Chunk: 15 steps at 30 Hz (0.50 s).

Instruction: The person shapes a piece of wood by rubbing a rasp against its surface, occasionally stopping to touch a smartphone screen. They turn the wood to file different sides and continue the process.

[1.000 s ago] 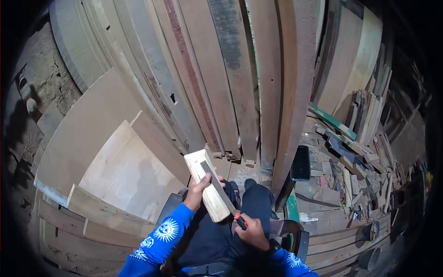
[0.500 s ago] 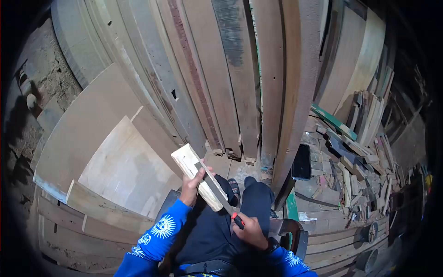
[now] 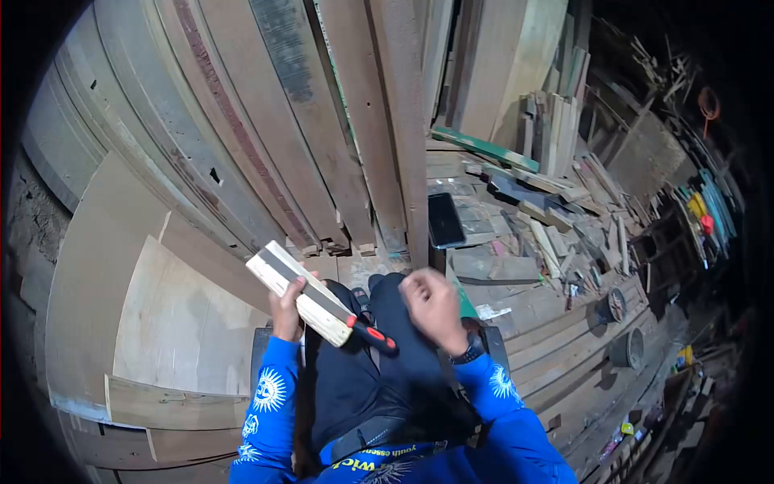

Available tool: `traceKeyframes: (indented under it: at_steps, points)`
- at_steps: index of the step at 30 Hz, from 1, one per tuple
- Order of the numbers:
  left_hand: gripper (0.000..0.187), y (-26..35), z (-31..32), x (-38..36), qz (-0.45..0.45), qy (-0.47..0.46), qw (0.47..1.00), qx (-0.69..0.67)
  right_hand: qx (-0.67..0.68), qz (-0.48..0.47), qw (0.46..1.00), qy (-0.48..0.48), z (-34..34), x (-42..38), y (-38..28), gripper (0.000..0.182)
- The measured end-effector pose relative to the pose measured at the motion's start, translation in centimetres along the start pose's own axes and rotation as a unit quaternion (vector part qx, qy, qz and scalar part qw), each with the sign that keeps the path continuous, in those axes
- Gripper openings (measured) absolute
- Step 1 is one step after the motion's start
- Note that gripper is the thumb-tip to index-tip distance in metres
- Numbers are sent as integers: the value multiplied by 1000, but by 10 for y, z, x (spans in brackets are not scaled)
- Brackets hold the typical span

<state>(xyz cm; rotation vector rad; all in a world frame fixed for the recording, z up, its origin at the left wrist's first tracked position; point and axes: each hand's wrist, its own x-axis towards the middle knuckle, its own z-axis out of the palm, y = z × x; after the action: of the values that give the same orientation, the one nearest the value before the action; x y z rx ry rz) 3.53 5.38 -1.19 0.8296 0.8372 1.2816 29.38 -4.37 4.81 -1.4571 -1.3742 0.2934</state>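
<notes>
Block (image 3: pixel 322 317) of pale wood, rectangular, sits above the lap just left of frame centre, its long axis running from 10 o'clock down to 4 o'clock. Left hand (image 3: pixel 286 313) is clamped round it from below at its 7 o'clock side, fingers wrapped and thumb up on the top face. Flat dark metal file (image 3: pixel 322 300) with a red-and-black handle lies along the block's top face, the handle sticking off the 4 o'clock end over the dark trousers (image 3: pixel 355 387). Right hand (image 3: pixel 434 306) is at 3 o'clock of the handle, clear of it and empty as far as I can see. It is motion-blurred, so I can't tell if the fingers are spread or curled.

Judgement: the file rests loose, maybe pinned only by the left thumb. The block should stay level so the file doesn't slide off toward 4 o'clock. The right hand needs a full grip on the handle, and strokes should run flat along the length with the left thumb out of the blade's path.

Black phone (image 3: pixel 444 219) lies at 1 o'clock of the block on scrap boards. Upright grey planks (image 3: pixel 355 121) stand at 12 o'clock, and a pale plywood sheet (image 3: pixel 173 323) leans at 9 o'clock.
</notes>
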Motion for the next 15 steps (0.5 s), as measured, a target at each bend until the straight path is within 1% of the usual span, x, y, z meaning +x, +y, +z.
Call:
traceKeyframes:
  at_steps: [1,2,3,4,5,6,7,8,10,11,12,13,14,15]
  points:
    - [56,5,-3,2,14,15,1000,1,-77,-49,992,88,-15,20,8,8]
    - [55,11,-6,3,30,29,999,2,-72,-64,984,151,-27,43,13,10]
    - [53,7,-12,10,56,55,997,-23,-125,-48,978,157,-40,66,34,16]
    - [53,10,-17,13,70,64,995,-28,-199,-17,966,164,-50,83,43,27]
    - [57,13,-20,14,72,64,995,-18,-250,22,954,161,-55,101,65,42]
    - [61,17,-24,15,74,64,995,-9,-303,78,940,136,-56,121,102,50]
    - [59,16,-28,18,87,69,994,-22,-215,196,957,19,-69,130,95,51]
    - [58,4,-42,30,116,82,990,-17,-120,303,940,-101,-76,138,86,53]
    - [55,9,-46,33,115,103,988,-19,-118,319,933,-116,-66,136,108,49]
    - [55,13,-45,34,121,103,987,-29,-61,366,913,-170,-66,135,107,42]
    - [55,17,-44,32,112,107,988,-23,46,404,904,-131,-58,132,111,27]
    - [55,19,-46,30,103,115,988,-16,121,400,900,-124,-58,129,116,21]
    - [47,0,-63,47,115,118,986,9,194,397,889,-119,-63,128,119,17]
    - [43,-10,-66,51,110,123,986,3,219,423,876,-78,-63,127,118,16]
